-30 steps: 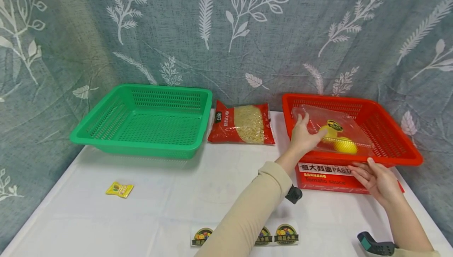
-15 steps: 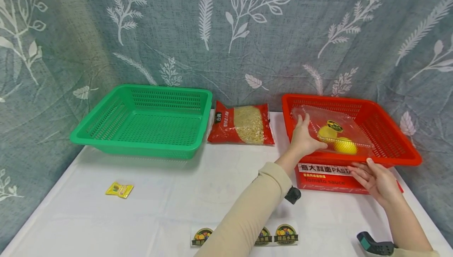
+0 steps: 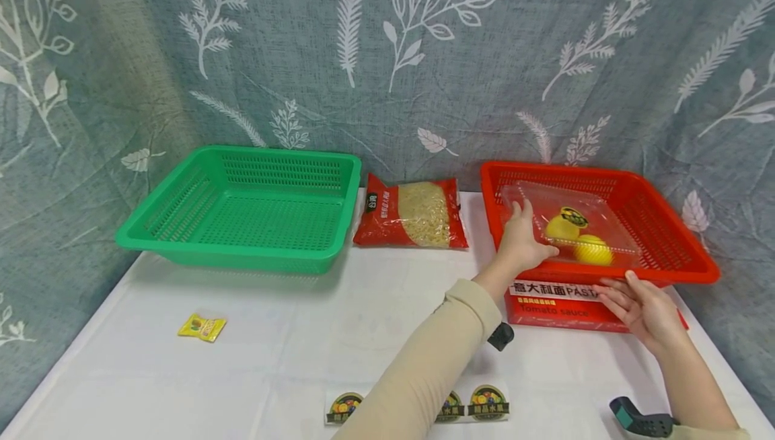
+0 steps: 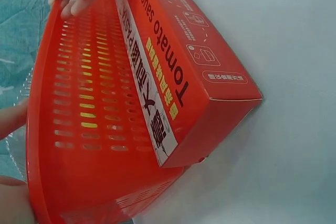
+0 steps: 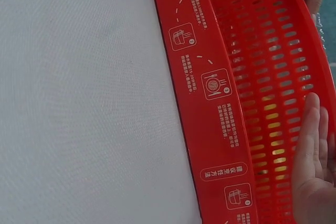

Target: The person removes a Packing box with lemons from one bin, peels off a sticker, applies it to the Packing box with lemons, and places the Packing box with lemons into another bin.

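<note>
My left hand (image 3: 521,241) reaches over the left side of the red basket (image 3: 678,255), fingers spread along the left end of a clear plastic fruit box (image 3: 596,208). Its thumb lies low at the box's front left corner. Through the clear plastic show yellow lemons (image 3: 593,250), and a dark round fruit sticker (image 3: 573,216) is on the lid. My right hand (image 3: 648,312) touches the basket's front rim with its thumb, the other fingers loosely extended below. In the right wrist view, these fingers (image 5: 312,145) lie along the slotted outer wall.
A red pasta box (image 3: 563,312) lies right in front of the red basket. To its left is a pasta bag (image 3: 414,214), then a green basket (image 3: 242,218). A small yellow packet (image 3: 202,327) and a sticker strip (image 3: 489,403) lie nearer me. A curtain (image 3: 303,56) hangs behind.
My left thumb has moved off the front of the fruit box, down toward its front left corner. The box sits slightly lower at the back. My right hand stays at the rim.
</note>
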Demonstrator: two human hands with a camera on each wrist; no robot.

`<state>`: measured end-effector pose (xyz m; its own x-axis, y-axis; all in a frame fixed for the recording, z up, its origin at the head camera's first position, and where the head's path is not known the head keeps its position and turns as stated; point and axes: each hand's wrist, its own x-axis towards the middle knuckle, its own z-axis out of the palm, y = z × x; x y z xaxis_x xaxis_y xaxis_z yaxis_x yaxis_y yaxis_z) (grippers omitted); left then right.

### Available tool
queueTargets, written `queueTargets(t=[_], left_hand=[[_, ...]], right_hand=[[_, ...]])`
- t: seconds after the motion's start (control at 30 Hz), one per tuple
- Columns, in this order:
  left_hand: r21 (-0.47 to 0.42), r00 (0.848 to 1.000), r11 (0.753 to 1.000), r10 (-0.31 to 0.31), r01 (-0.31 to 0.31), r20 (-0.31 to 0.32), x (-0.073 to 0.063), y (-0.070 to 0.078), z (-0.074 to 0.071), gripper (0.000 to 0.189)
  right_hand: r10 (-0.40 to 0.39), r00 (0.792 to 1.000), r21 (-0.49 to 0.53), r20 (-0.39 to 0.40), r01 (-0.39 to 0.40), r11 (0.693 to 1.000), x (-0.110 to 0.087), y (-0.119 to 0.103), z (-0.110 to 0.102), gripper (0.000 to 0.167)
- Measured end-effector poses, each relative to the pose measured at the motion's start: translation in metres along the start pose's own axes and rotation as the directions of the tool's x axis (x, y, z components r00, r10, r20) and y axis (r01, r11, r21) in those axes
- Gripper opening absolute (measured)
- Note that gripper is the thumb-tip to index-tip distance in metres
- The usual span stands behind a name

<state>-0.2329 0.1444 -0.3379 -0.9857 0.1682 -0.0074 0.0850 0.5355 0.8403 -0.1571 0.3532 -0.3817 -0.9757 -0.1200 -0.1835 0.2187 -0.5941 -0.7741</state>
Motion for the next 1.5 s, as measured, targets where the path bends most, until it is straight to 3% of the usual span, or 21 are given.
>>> queueTargets(t=[0.23,0.6,0.83,1.0,1.5], left_hand=[[0.132,1.0,0.991,0.005,-0.003,-0.015,0.003,0.001,0.004,0.089],[0.185,1.0,0.983,-0.012,0.01,0.01,0.003,0.003,0.003,0.085],[0.314,1.0,0.949,0.009,-0.015,0.021,0.002,0.004,0.007,0.081],[0.358,1.0,0.933,0.02,-0.024,0.015,0.003,0.006,0.009,0.076],[0.429,0.998,0.901,-0.046,0.058,-0.039,0.004,0.01,0.016,0.074]], right_hand=[[-0.001,1.0,-0.019,0.008,0.001,1.0,0.001,0.0,-0.001,0.015],[-0.003,1.0,-0.023,0.017,0.003,1.0,0.001,-0.001,-0.002,0.016],[0.011,1.0,-0.031,-0.018,-0.011,0.999,0.0,0.0,-0.001,0.016],[0.018,0.999,-0.034,-0.03,-0.019,0.999,0.0,-0.002,-0.001,0.015],[0.016,1.0,-0.042,-0.026,-0.017,0.999,0.0,-0.002,0.0,0.015]])
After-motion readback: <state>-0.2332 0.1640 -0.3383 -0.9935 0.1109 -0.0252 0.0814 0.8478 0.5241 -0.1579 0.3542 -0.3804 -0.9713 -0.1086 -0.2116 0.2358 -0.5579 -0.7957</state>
